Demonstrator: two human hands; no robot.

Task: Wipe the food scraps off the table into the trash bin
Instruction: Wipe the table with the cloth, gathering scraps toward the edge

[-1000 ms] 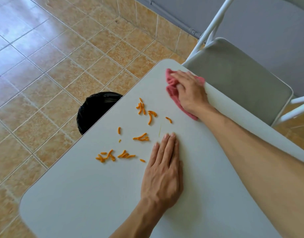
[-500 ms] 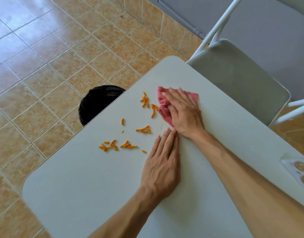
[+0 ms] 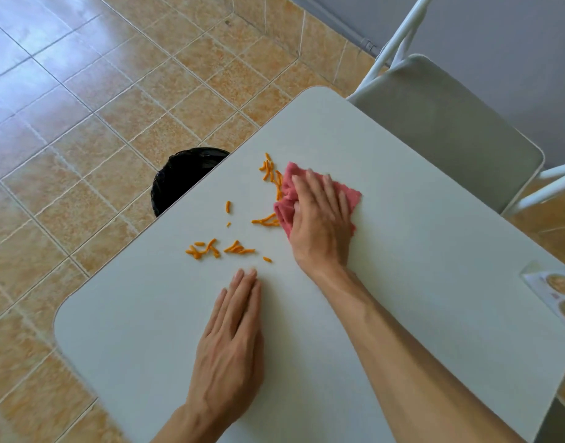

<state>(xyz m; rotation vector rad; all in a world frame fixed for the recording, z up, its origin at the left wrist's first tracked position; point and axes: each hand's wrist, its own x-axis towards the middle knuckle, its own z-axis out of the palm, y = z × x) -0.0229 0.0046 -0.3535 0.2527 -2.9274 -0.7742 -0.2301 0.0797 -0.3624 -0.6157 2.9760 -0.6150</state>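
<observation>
Several orange food scraps (image 3: 236, 249) lie scattered on the white table (image 3: 402, 266) near its left edge. My right hand (image 3: 319, 225) presses a crumpled pink cloth (image 3: 287, 190) flat on the table; the cloth's left edge touches the nearest scraps (image 3: 268, 174). My left hand (image 3: 233, 340) rests flat on the table, fingers together, just below the scraps and holding nothing. A black trash bin (image 3: 182, 177) stands on the floor beside the table's left edge, partly hidden under it.
A grey folding chair (image 3: 450, 129) with a white frame stands at the table's far side. A printed card (image 3: 559, 295) lies at the table's right edge. Tan tiled floor (image 3: 83, 123) surrounds the table on the left.
My right hand has slid the pink cloth from the table's far edge toward the scraps, reaching and bunching the nearest ones. My left hand has drawn back slightly toward me.
</observation>
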